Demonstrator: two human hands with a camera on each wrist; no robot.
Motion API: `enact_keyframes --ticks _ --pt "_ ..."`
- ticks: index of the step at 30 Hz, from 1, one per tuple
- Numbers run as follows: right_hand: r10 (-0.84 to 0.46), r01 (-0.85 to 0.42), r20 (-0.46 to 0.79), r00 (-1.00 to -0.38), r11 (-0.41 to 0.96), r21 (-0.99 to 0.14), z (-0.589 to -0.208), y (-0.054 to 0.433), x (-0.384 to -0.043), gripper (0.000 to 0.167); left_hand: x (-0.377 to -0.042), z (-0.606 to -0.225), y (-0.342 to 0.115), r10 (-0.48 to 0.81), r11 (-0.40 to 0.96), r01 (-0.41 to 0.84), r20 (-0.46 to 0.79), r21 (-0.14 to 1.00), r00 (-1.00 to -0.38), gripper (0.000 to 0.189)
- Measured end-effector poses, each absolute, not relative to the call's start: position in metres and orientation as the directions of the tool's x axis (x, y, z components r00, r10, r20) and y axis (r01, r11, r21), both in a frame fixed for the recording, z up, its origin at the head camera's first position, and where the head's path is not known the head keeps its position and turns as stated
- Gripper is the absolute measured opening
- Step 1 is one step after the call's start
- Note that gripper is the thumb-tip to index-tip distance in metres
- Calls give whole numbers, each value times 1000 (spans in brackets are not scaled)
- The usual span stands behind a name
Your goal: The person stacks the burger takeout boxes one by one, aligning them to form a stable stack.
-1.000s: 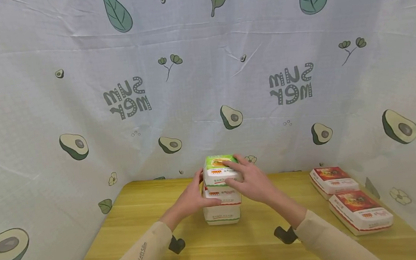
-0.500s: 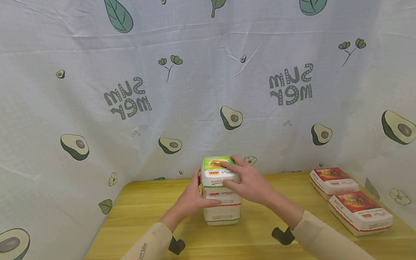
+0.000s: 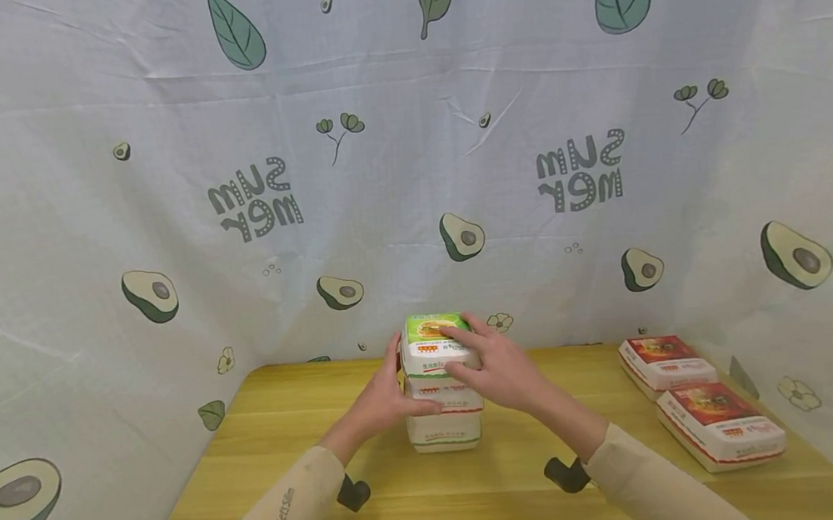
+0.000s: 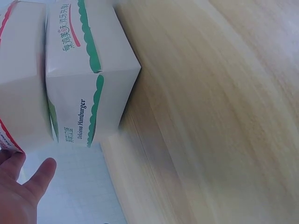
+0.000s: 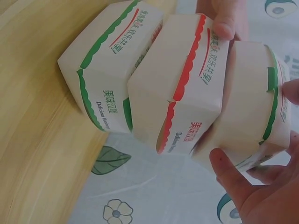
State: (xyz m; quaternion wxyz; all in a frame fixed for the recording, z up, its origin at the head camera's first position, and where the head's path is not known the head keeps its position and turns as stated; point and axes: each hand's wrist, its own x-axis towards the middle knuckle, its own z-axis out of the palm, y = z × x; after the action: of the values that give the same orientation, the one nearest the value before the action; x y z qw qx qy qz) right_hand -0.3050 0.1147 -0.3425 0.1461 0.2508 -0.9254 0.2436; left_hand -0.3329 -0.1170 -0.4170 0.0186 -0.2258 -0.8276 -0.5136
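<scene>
Burger boxes [image 3: 441, 398] stand three high in an upright stack near the middle of the wooden table [image 3: 275, 508]. Bottom box [image 3: 444, 431]: white, green scalloped trim, resting on the table. Middle box [image 3: 453, 392]: white, red trim, seated on the bottom box. Top box [image 3: 429, 359]: white front, green trim, green lid panel printed with a burger, seated on the middle box.

Left hand [image 3: 380, 397]: grips the stack from its left side at the middle box. The thumb lies across the front face near the red trim; the fingers reach up and behind the left side, partly hidden. Right hand [image 3: 498, 365]: holds the top box from the right, fingers spread about as wide as the box. The thumb bears on the front face, one finger rests on the lid panel, and another presses the side.

Two further boxes with red lid panels lie flat at the right side of the table, well apart from the stack: a rear box [image 3: 667, 363] and a front box [image 3: 722, 427], set just beside each other. Cream sleeves [image 3: 278, 508] cover both forearms. Behind the table hangs a pale curtain [image 3: 394, 187] printed with avocados, leaves, flowers and reversed lettering.
</scene>
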Motion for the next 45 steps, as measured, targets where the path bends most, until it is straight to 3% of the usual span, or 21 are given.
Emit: enact_keyframes --ticks 9,16,33,45 --pt "-384 -529 397 -833 764 -370 -343 114 -305 56 -330 -416 -117 301 404 346 234 847 -924 127" --pt "-384 -530 406 -829 769 -356 -343 114 -305 55 -331 -413 -116 251 409 379 297 830 -921 121" --pt "-381 -520 394 -836 779 -351 -341 112 -306 55 -333 -405 -115 297 320 503 419 803 -858 107" --pt "-383 -527 402 -832 771 -356 -342 111 -306 56 -331 -402 -115 284 319 480 401 817 -871 103"
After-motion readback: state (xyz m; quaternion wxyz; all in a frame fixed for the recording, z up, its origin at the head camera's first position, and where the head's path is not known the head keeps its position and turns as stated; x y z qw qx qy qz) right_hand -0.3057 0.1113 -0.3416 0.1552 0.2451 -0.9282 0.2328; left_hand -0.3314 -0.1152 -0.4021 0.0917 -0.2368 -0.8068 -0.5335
